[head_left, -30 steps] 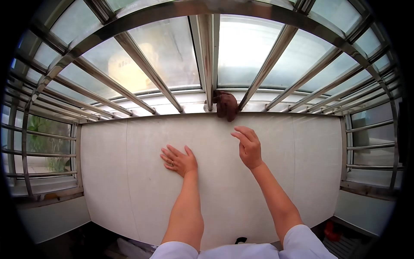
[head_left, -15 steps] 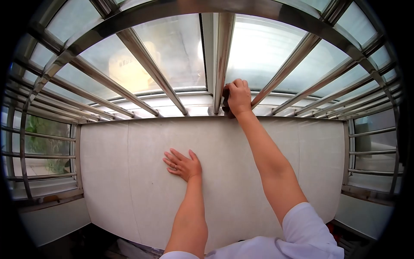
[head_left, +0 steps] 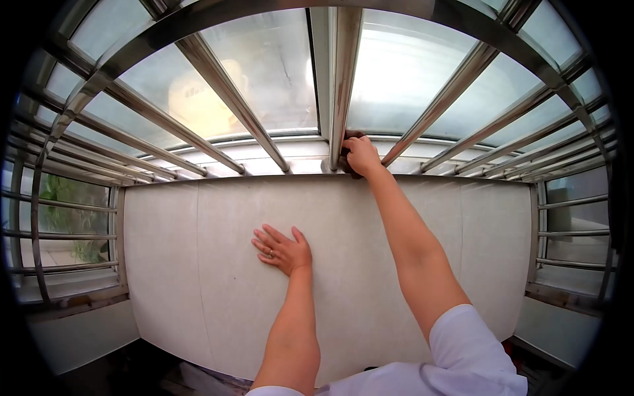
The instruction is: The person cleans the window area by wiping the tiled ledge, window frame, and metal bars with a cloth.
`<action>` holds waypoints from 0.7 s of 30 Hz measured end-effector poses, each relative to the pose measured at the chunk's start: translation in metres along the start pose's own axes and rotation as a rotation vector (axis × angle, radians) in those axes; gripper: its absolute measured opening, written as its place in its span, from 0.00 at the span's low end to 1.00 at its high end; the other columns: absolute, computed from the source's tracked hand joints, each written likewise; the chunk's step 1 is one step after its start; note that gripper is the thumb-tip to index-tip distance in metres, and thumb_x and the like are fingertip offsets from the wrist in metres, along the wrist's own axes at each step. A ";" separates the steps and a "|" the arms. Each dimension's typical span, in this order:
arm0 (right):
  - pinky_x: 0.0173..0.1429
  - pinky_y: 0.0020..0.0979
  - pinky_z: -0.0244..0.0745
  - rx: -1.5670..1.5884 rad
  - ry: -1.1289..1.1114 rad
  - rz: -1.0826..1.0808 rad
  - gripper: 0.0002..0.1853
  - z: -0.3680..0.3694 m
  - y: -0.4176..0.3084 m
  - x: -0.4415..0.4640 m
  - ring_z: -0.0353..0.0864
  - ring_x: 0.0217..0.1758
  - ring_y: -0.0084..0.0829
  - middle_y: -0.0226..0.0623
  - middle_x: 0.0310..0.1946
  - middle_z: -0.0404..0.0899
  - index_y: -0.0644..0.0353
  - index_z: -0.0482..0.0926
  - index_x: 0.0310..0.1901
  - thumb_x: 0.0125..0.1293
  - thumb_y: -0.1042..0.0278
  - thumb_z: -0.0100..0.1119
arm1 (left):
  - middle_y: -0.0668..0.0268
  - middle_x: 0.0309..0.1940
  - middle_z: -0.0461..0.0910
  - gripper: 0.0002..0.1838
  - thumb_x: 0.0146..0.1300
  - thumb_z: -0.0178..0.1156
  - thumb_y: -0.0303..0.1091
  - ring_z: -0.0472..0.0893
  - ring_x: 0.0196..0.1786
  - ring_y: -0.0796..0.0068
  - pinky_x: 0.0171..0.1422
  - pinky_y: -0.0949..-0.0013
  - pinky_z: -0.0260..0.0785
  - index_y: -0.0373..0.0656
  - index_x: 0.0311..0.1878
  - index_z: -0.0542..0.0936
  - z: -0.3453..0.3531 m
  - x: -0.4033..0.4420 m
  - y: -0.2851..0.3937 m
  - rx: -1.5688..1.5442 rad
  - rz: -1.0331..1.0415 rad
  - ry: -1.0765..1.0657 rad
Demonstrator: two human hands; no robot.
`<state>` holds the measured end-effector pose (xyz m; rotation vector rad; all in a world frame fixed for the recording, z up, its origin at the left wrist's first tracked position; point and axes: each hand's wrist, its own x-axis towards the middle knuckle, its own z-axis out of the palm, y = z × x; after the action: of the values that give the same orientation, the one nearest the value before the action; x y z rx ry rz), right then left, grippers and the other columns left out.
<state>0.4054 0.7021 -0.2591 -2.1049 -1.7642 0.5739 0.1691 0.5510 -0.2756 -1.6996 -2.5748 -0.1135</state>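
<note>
My left hand (head_left: 282,251) lies flat on the pale ledge (head_left: 251,330), fingers spread, a ring on one finger, holding nothing. At the ledge's far edge, my right hand (head_left: 362,157) is closed on a dark brown cloth (head_left: 354,174), beside the foot of a thick metal bar (head_left: 345,86). The hand covers much of the cloth, which shows only around the fingers.
Metal bars (head_left: 231,92) rise along the far edge, with window panes (head_left: 409,72) behind them. More bars and side windows stand at the left (head_left: 72,218) and right (head_left: 574,211). A curved metal rail (head_left: 264,14) crosses overhead.
My right hand has reached forward from above the ledge to the brown cloth and closed on it, then shifted slightly lower. My left hand stays flat on the ledge.
</note>
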 end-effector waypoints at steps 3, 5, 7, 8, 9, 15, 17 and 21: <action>0.64 0.39 0.67 0.059 -0.077 0.047 0.18 -0.014 -0.005 0.002 0.72 0.60 0.37 0.30 0.49 0.81 0.41 0.86 0.44 0.61 0.70 0.48 | 0.51 0.76 0.46 0.42 0.64 0.52 0.55 0.45 0.77 0.47 0.74 0.39 0.42 0.40 0.74 0.53 0.000 0.002 0.001 0.015 -0.002 0.005; 0.63 0.37 0.68 0.005 -0.297 0.156 0.17 -0.026 -0.013 0.003 0.73 0.59 0.37 0.31 0.48 0.81 0.40 0.88 0.39 0.60 0.70 0.49 | 0.51 0.76 0.46 0.42 0.64 0.52 0.55 0.45 0.77 0.47 0.74 0.39 0.42 0.40 0.74 0.54 -0.003 0.003 0.002 0.019 -0.021 -0.030; 0.62 0.36 0.70 0.017 -0.220 0.157 0.15 -0.022 -0.014 -0.008 0.75 0.56 0.37 0.34 0.46 0.81 0.42 0.88 0.35 0.59 0.70 0.50 | 0.52 0.76 0.45 0.42 0.64 0.52 0.55 0.45 0.77 0.47 0.74 0.39 0.42 0.40 0.74 0.54 -0.005 0.002 0.002 0.015 -0.021 -0.033; 0.61 0.36 0.70 -0.052 -0.142 0.046 0.13 -0.019 -0.013 -0.013 0.75 0.55 0.38 0.36 0.46 0.81 0.46 0.87 0.36 0.59 0.71 0.51 | 0.52 0.76 0.45 0.42 0.64 0.52 0.55 0.45 0.77 0.48 0.74 0.40 0.42 0.40 0.74 0.54 -0.005 0.003 0.003 0.008 -0.024 -0.038; 0.60 0.37 0.70 -0.122 -0.067 -0.064 0.12 -0.015 -0.012 -0.018 0.75 0.54 0.40 0.38 0.46 0.81 0.50 0.87 0.36 0.58 0.72 0.53 | 0.52 0.76 0.45 0.42 0.64 0.52 0.55 0.45 0.77 0.48 0.74 0.40 0.42 0.40 0.74 0.54 -0.004 0.003 0.003 0.006 -0.019 -0.038; 0.62 0.34 0.69 -0.022 0.102 -0.289 0.15 0.005 0.007 -0.015 0.74 0.58 0.36 0.33 0.47 0.80 0.56 0.82 0.47 0.58 0.73 0.53 | 0.52 0.76 0.46 0.42 0.64 0.53 0.55 0.45 0.78 0.48 0.74 0.39 0.42 0.40 0.74 0.54 -0.001 0.002 0.001 0.012 -0.027 -0.030; 0.62 0.35 0.69 -0.049 0.045 -0.337 0.16 0.001 0.007 -0.014 0.73 0.59 0.35 0.33 0.48 0.79 0.57 0.81 0.48 0.58 0.73 0.53 | 0.52 0.76 0.45 0.42 0.64 0.53 0.54 0.44 0.78 0.48 0.74 0.39 0.42 0.40 0.74 0.53 0.001 0.001 0.000 0.005 -0.014 -0.009; 0.58 0.33 0.72 -0.375 -0.137 -0.319 0.15 -0.017 -0.011 -0.019 0.72 0.61 0.36 0.33 0.54 0.75 0.58 0.82 0.47 0.60 0.69 0.53 | 0.52 0.76 0.45 0.42 0.64 0.53 0.54 0.44 0.78 0.48 0.74 0.39 0.42 0.40 0.74 0.53 0.001 0.001 0.001 0.021 -0.009 0.001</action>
<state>0.4021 0.6852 -0.2371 -1.9775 -2.3823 0.3238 0.1697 0.5525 -0.2767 -1.6804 -2.5737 -0.0880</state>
